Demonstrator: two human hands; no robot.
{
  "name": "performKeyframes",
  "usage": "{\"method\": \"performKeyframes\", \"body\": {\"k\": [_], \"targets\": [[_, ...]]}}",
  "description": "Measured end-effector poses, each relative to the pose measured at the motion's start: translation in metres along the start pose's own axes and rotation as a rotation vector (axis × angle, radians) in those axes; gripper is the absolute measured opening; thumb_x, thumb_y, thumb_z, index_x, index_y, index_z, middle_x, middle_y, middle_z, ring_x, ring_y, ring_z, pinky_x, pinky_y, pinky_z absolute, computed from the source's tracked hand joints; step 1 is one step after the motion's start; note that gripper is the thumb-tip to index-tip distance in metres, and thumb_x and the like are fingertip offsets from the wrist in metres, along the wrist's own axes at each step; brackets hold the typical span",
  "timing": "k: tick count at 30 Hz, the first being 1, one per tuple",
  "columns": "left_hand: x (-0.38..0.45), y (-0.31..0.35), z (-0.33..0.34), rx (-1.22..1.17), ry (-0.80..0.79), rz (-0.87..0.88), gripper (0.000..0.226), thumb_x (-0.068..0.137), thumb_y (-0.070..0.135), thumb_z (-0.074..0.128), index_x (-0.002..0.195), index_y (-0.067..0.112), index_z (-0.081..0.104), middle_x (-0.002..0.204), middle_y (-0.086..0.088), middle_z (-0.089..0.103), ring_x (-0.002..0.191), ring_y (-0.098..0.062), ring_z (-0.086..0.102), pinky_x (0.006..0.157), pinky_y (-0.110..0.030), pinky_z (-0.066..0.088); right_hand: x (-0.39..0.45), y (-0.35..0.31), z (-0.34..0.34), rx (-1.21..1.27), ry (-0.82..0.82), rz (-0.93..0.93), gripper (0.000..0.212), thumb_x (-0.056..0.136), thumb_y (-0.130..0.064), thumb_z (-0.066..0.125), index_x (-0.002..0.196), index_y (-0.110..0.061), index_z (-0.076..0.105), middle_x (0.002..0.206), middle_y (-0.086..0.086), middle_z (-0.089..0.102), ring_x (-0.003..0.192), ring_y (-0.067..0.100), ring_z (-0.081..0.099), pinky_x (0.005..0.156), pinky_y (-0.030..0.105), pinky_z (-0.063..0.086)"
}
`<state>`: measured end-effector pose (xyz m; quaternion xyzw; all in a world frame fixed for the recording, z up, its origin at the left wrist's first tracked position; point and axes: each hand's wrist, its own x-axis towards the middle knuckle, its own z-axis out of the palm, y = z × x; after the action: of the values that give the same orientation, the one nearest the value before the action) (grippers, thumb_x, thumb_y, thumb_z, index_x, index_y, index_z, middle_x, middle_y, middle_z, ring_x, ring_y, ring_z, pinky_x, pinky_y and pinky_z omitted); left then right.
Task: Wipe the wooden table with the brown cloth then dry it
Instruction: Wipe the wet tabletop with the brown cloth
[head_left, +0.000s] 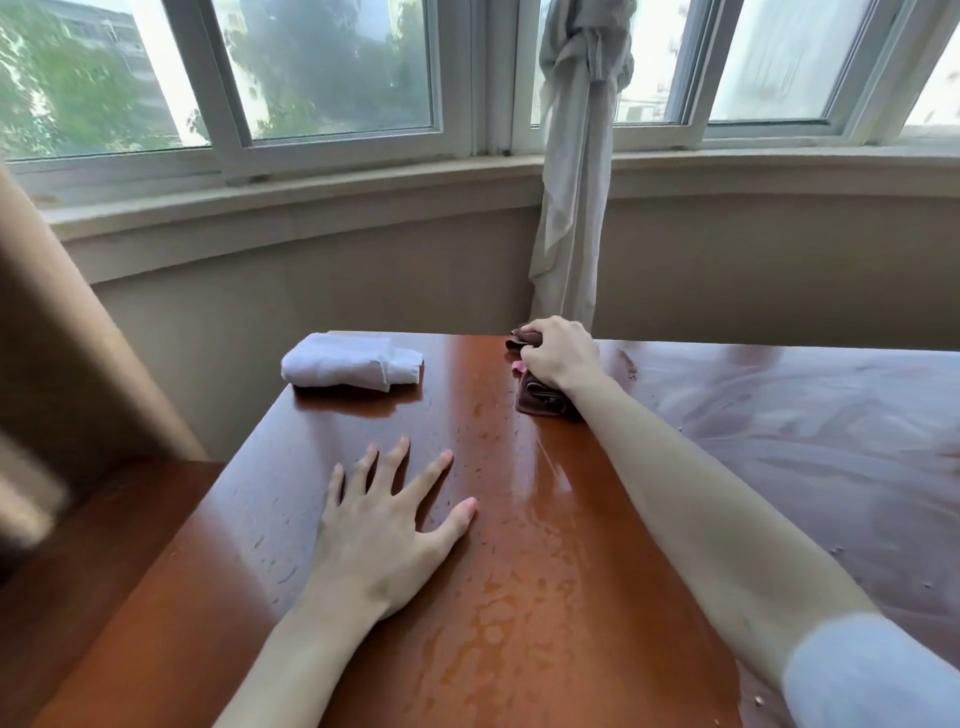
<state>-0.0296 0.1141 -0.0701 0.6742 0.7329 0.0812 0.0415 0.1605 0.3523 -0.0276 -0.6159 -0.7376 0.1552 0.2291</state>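
Nearest: wooden table (519, 597), glossy reddish-brown, its surface beaded and streaked with water down the middle. The right part of the top reflects pale window light.

Left hand (387, 525) lies flat on the table, palm down, fingers straight and fanned apart, holding nothing.

Right arm stretches forward across the wet strip, a pale blue sleeve (872, 675) at its near end.

Right hand (558, 358) at the far edge of the table, fingers curled round the bunched brown cloth (543, 400), pressing it against the wood. Cloth shows below the wrist and beyond the knuckles.

Left of that, apart from it, a folded white cloth (350, 361) lies on the table near the far left corner.

Beyond: beige curved wall, window sill, a knotted grey curtain (576, 156) hanging just behind the right hand, white-framed windows (332, 67) with trees outside.
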Motion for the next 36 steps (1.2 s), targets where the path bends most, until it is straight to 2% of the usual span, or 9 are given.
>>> {"method": "performKeyframes", "body": {"k": [6, 9, 13, 19, 22, 26, 30, 33, 36], "targets": [[0.000, 0.000, -0.004, 0.009, -0.036, -0.013, 0.084, 0.073, 0.092, -0.002, 0.151, 0.062, 0.007, 0.168, 0.010, 0.005, 0.155, -0.021, -0.002, 0.125, -0.049, -0.001, -0.038, 0.003, 0.001, -0.030, -0.024, -0.035, 0.054, 0.072, -0.040, 0.064, 0.124, -0.030, 0.070, 0.127, -0.004, 0.067, 0.122, 0.026, 0.056, 0.096, 0.039, 0.050], [0.004, 0.000, -0.009, 0.026, -0.063, -0.020, 0.084, 0.075, 0.092, 0.004, 0.152, 0.059, 0.011, 0.168, 0.006, 0.011, 0.155, -0.023, 0.005, 0.125, -0.050, 0.004, -0.098, -0.003, -0.004, -0.008, -0.037, -0.086, 0.060, 0.068, -0.042, 0.056, 0.124, -0.029, 0.071, 0.129, -0.003, 0.066, 0.123, 0.026, 0.055, 0.100, 0.044, 0.050], [0.008, 0.007, -0.017, 0.061, -0.118, -0.017, 0.077, 0.085, 0.086, 0.020, 0.154, 0.051, 0.020, 0.167, -0.001, 0.018, 0.152, -0.029, 0.015, 0.122, -0.052, 0.013, -0.201, -0.018, -0.018, -0.020, -0.052, -0.134, 0.053, 0.082, -0.033, 0.060, 0.135, -0.030, 0.064, 0.146, -0.005, 0.055, 0.138, 0.020, 0.043, 0.111, 0.043, 0.042], [-0.024, 0.021, -0.025, -0.043, -0.012, 0.083, 0.047, 0.097, 0.045, 0.042, 0.139, 0.027, 0.052, 0.144, -0.008, 0.049, 0.132, -0.029, 0.048, 0.106, -0.049, 0.044, -0.321, -0.017, -0.035, 0.025, -0.091, -0.247, 0.053, 0.086, -0.032, 0.061, 0.139, -0.040, 0.058, 0.153, -0.022, 0.044, 0.146, 0.003, 0.028, 0.113, 0.038, 0.035], [-0.069, 0.022, -0.036, -0.089, 0.010, 0.172, 0.048, 0.098, 0.043, 0.049, 0.145, 0.031, 0.048, 0.151, -0.002, 0.044, 0.137, -0.023, 0.045, 0.110, -0.045, 0.042, -0.316, 0.006, -0.053, 0.029, -0.135, -0.277, 0.053, 0.080, -0.031, 0.060, 0.131, -0.045, 0.063, 0.144, -0.026, 0.053, 0.135, 0.000, 0.042, 0.110, 0.032, 0.039], [-0.157, 0.006, -0.043, -0.176, -0.023, 0.200, 0.059, 0.096, 0.065, 0.040, 0.150, 0.041, 0.038, 0.160, 0.007, 0.032, 0.148, -0.014, 0.028, 0.120, -0.042, 0.031, -0.267, 0.023, -0.057, -0.002, -0.010, -0.113, 0.053, 0.075, -0.028, 0.056, 0.126, -0.036, 0.068, 0.132, -0.010, 0.065, 0.122, 0.021, 0.059, 0.103, 0.044, 0.049], [-0.204, -0.007, -0.038, -0.135, 0.024, 0.136, 0.061, 0.095, 0.070, 0.032, 0.152, 0.046, 0.033, 0.164, 0.013, 0.023, 0.151, -0.010, 0.019, 0.122, -0.036, 0.023, -0.292, -0.005, -0.044, -0.142, 0.086, -0.075, 0.049, 0.085, -0.021, 0.059, 0.133, -0.029, 0.065, 0.140, -0.003, 0.060, 0.129, 0.024, 0.051, 0.101, 0.038, 0.046], [-0.210, -0.008, -0.027, -0.144, 0.072, 0.115, 0.064, 0.091, 0.075, 0.028, 0.149, 0.050, 0.035, 0.161, 0.014, 0.028, 0.149, -0.009, 0.020, 0.120, -0.039, 0.029, -0.352, -0.018, -0.036, -0.067, -0.024, -0.234, 0.052, 0.085, -0.026, 0.061, 0.137, -0.034, 0.061, 0.149, -0.013, 0.051, 0.140, 0.014, 0.039, 0.111, 0.039, 0.042], [-0.211, -0.007, -0.019, -0.164, 0.114, 0.092, 0.067, 0.086, 0.077, 0.023, 0.146, 0.051, 0.039, 0.157, 0.016, 0.033, 0.148, -0.008, 0.022, 0.117, -0.042, 0.035, -0.371, -0.018, -0.038, 0.005, -0.113, -0.308, 0.052, 0.084, -0.026, 0.059, 0.134, -0.041, 0.062, 0.148, -0.023, 0.049, 0.141, 0.003, 0.035, 0.110, 0.036, 0.039]]}}
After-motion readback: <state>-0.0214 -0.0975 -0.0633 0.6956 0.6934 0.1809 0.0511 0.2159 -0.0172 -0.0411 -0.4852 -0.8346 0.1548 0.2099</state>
